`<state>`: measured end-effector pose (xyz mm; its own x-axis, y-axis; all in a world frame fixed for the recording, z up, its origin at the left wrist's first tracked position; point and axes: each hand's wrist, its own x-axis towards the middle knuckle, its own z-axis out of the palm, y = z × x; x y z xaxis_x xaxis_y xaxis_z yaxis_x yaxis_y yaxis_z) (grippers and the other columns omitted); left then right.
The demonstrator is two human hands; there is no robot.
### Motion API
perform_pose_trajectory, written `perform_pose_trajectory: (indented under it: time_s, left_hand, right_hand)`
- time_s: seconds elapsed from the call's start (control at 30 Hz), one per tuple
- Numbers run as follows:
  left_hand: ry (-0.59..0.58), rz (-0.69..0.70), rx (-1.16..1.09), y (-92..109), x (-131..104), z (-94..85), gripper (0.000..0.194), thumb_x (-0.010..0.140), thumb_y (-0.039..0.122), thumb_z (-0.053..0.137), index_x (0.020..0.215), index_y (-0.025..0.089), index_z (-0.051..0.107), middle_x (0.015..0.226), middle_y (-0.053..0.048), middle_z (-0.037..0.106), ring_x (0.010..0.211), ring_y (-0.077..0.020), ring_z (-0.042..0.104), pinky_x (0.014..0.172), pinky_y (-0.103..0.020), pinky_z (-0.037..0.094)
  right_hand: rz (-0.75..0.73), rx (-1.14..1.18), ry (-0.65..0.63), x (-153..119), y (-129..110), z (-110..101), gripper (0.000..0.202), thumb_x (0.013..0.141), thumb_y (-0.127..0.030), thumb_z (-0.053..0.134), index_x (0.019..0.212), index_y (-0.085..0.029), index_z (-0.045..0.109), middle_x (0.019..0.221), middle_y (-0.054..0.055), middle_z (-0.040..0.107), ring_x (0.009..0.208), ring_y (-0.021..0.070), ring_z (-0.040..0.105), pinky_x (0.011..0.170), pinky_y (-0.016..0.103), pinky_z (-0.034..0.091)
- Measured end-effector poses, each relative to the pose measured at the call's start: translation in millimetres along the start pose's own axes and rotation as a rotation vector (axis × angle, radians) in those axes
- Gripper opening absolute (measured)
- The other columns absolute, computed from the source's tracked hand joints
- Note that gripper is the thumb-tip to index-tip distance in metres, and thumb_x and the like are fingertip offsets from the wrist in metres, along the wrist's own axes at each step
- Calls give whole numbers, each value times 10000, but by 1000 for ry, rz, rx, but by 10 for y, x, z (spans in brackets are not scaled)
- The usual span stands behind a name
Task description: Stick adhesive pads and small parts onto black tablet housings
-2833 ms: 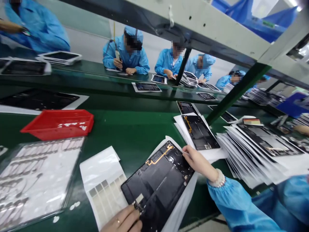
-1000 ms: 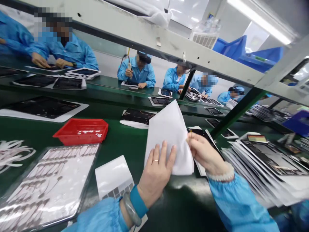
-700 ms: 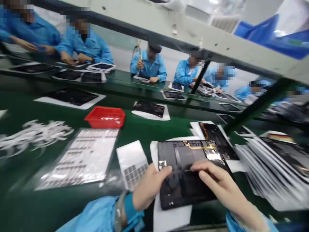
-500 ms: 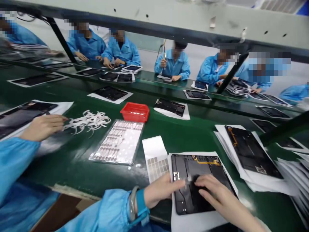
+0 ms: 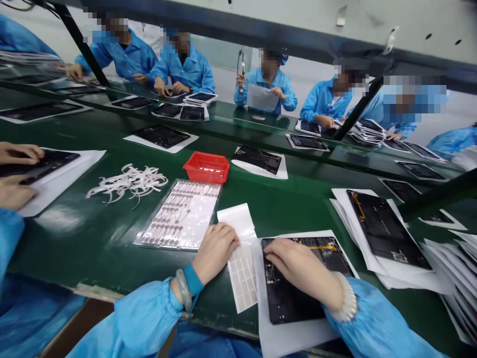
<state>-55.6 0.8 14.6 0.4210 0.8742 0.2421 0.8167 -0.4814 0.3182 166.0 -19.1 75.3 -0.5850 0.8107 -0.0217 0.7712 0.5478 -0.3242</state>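
My left hand (image 5: 218,251) rests at the left edge of a white sheet of grey square stickers (image 5: 244,281), its fingers curled together. What those fingertips hold, if anything, is hidden. Over the upper left part of a black tablet housing (image 5: 294,303) is my right hand (image 5: 298,266), fingers pressed together and pointing down; I cannot see what is between them. The housing lies on white paper (image 5: 286,338), with an orange flex cable (image 5: 322,247) along its top. Left of the sticker sheet is a clear tray (image 5: 179,216) of small wired parts.
A red bin (image 5: 206,168) and a heap of white strips (image 5: 130,181) lie behind. Stacked housings on paper (image 5: 387,228) stand to the right. A neighbour's hands (image 5: 17,171) work at far left. Co-workers in blue sit opposite, beneath a metal shelf (image 5: 283,30).
My left hand has moved left from the housing to the sticker sheet. My right hand has shifted to the housing's upper left. The neighbour's hand has drawn back from the strips.
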Motion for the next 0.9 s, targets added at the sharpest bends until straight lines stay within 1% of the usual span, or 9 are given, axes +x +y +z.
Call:
perform_pose_trajectory:
  time_s: [0.03, 0.1, 0.17, 0.2, 0.23, 0.33, 0.43, 0.73, 0.9]
  left_hand:
    - [1, 4, 4, 0, -6, 8, 78, 864, 189, 597, 787, 176, 587, 833, -20, 628, 893, -219, 557, 783, -372, 422]
    - [6, 15, 15, -12, -30, 7, 75, 852, 222, 624, 895, 169, 594, 953, -45, 636, 955, -229, 556, 810, -371, 425]
    - [15, 28, 27, -30, -59, 3, 240, 833, 253, 655, 1036, 155, 573, 1104, -81, 613, 1045, -248, 536, 850, -379, 421]
    - [18, 35, 31, -37, -70, 4, 277, 830, 257, 659, 1069, 154, 564, 1139, -86, 602, 1067, -252, 530, 859, -379, 418]
    - [19, 40, 34, -42, -76, 9, 257, 836, 250, 652, 1062, 159, 569, 1125, -78, 609, 1058, -248, 536, 853, -374, 418]
    - [22, 44, 38, -46, -63, 37, 39, 870, 200, 597, 899, 177, 607, 922, -31, 640, 904, -208, 575, 764, -338, 420]
    - [39, 45, 56, -52, -24, 66, 122, 895, 179, 550, 786, 174, 604, 793, -18, 618, 811, -196, 571, 725, -335, 405]
    - [34, 121, 159, -92, 19, 41, 228, 936, 229, 483, 775, 130, 611, 759, -61, 604, 774, -223, 560, 699, -364, 380]
    - [19, 145, 157, -100, 23, 43, 231, 938, 239, 490, 765, 143, 609, 759, -49, 614, 789, -214, 570, 713, -356, 378]
  right_hand:
    - [-17, -24, 6, 107, -36, 38, 167, 919, -176, 482, 959, -199, 643, 912, 45, 665, 861, 191, 634, 766, 302, 499]
    - [-46, -59, 19, 288, -68, 131, 164, 910, -161, 495, 1002, -181, 629, 940, 54, 652, 882, 191, 624, 765, 301, 494]
    - [-73, -87, 21, 423, -63, 226, 173, 893, -144, 516, 1035, -169, 613, 991, 67, 638, 925, 195, 607, 786, 306, 489]
    - [-83, -107, 19, 475, -54, 267, 177, 884, -139, 528, 1040, -164, 608, 1010, 73, 631, 948, 200, 594, 802, 315, 486]
    - [-89, -126, 19, 515, -45, 300, 180, 875, -135, 539, 1041, -161, 604, 1021, 77, 625, 966, 206, 582, 816, 323, 483]
    - [-87, -137, 44, 583, -36, 352, 196, 853, -128, 571, 1044, -162, 596, 1030, 75, 616, 988, 212, 555, 848, 334, 476]
    - [-83, -118, 78, 596, -65, 342, 199, 847, -116, 580, 1040, -164, 599, 1015, 68, 617, 956, 203, 554, 844, 328, 476]
    - [-185, -270, 39, 669, -127, 330, 79, 895, -167, 544, 920, -172, 619, 907, 57, 629, 859, 207, 565, 730, 312, 462]
    - [-179, -303, 6, 703, -119, 340, 102, 916, -171, 515, 875, -176, 608, 870, 45, 632, 822, 186, 593, 642, 268, 447]
